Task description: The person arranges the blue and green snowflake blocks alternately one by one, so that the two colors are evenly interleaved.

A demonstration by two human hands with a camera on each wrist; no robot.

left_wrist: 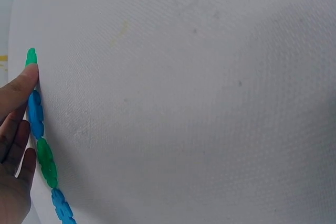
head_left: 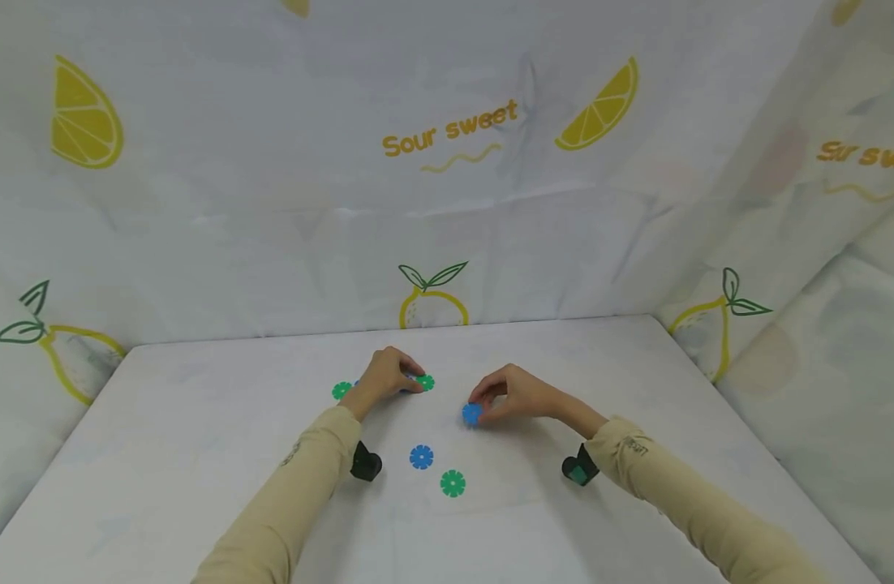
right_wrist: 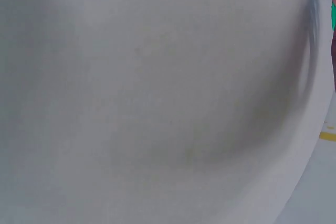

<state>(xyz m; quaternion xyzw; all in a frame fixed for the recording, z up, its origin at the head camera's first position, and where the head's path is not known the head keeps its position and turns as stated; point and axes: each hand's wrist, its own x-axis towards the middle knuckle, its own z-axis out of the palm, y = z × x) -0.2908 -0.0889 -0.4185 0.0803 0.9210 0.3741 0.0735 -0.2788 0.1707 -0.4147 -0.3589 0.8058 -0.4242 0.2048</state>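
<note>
In the head view my left hand point(head_left: 388, 375) pinches the green notched disc point(head_left: 427, 381) at the right end of a row of interlocking discs. Another green disc point(head_left: 341, 390) shows at the row's left end, while the hand covers the middle. Seen from the left wrist, the thumb lies on the end disc, and a blue disc point(left_wrist: 35, 115), a green one point(left_wrist: 46, 163) and another blue one point(left_wrist: 63, 206) follow edge to edge. My right hand point(head_left: 520, 393) holds a single blue disc point(head_left: 472, 414) between thumb and fingers, apart from the row.
Nearer to me on the white-covered table point(head_left: 199, 454) lie a loose blue disc point(head_left: 421, 457) and a loose green disc point(head_left: 453, 483). A black wrist device point(head_left: 366, 462) is at the left wrist and another black device point(head_left: 580, 466) at the right. A lemon-print cloth point(head_left: 308, 243) hangs behind.
</note>
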